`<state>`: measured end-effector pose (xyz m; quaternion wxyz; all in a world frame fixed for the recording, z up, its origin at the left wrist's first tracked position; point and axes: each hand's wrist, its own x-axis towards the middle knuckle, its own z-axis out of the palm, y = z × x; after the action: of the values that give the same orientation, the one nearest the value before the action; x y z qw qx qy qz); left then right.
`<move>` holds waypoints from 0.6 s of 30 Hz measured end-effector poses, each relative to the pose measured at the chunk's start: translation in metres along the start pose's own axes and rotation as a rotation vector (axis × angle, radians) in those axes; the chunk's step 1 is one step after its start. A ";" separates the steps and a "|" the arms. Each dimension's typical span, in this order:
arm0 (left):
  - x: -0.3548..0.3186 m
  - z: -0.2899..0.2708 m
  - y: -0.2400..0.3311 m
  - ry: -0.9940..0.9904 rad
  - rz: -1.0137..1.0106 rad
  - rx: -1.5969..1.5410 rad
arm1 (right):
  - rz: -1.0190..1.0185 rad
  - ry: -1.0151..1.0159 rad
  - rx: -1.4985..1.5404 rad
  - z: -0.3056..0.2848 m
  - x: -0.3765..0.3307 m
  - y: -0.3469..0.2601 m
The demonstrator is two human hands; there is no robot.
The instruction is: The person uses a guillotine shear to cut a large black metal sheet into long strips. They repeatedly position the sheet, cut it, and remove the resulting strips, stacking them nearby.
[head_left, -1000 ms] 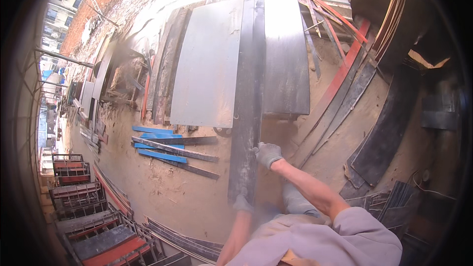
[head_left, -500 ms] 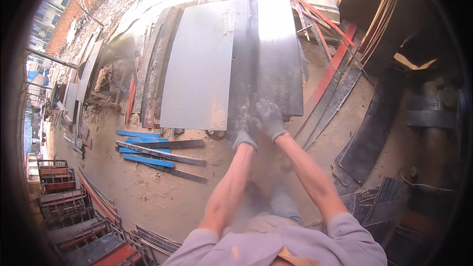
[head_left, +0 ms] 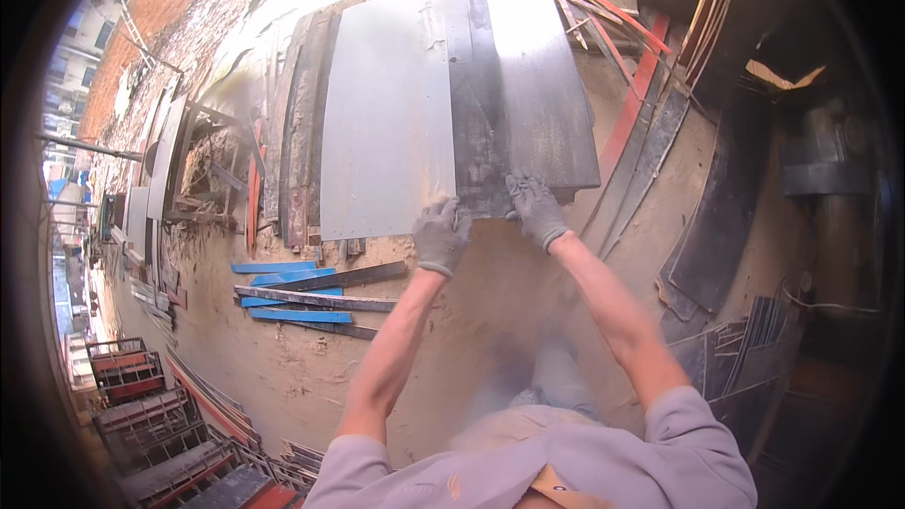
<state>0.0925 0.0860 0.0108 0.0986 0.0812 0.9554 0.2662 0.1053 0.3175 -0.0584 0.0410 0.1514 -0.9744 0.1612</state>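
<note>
Both gloved hands clench the near end of a long, dark, dusty steel plank [head_left: 476,113]: the left hand [head_left: 440,236] at its near-left corner, the right hand [head_left: 535,210] at its near-right corner. The plank lies atop a stack of flat grey metal sheets [head_left: 391,123]. Its thin edge could bite through gloves, or the dusty plank slip and drop onto the sandy ground [head_left: 490,320].

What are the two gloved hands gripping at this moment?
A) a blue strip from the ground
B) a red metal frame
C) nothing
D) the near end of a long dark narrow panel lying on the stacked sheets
D: the left hand and the right hand both clasp the near end of the dark narrow panel lying on the stacked grey sheets.
</note>
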 end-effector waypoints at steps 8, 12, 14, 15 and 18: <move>0.053 0.007 -0.038 0.099 0.500 0.211 | -0.022 -0.172 -0.281 -0.009 0.036 0.017; 0.082 0.004 -0.037 0.178 0.565 0.204 | -0.001 -0.115 -0.136 -0.012 0.062 0.033; 0.103 0.002 -0.035 0.161 0.535 0.211 | 0.019 -0.120 -0.136 -0.014 0.079 0.042; 0.113 0.002 -0.034 0.156 0.523 0.211 | 0.019 -0.124 -0.111 -0.014 0.087 0.045; 0.145 0.000 -0.033 0.154 0.521 0.270 | 0.022 -0.105 -0.106 -0.016 0.117 0.061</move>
<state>-0.0510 0.0881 -0.0279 -0.0575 0.3157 0.9338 0.1586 -0.0241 0.3445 -0.0464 -0.0038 0.1463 -0.9840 0.1018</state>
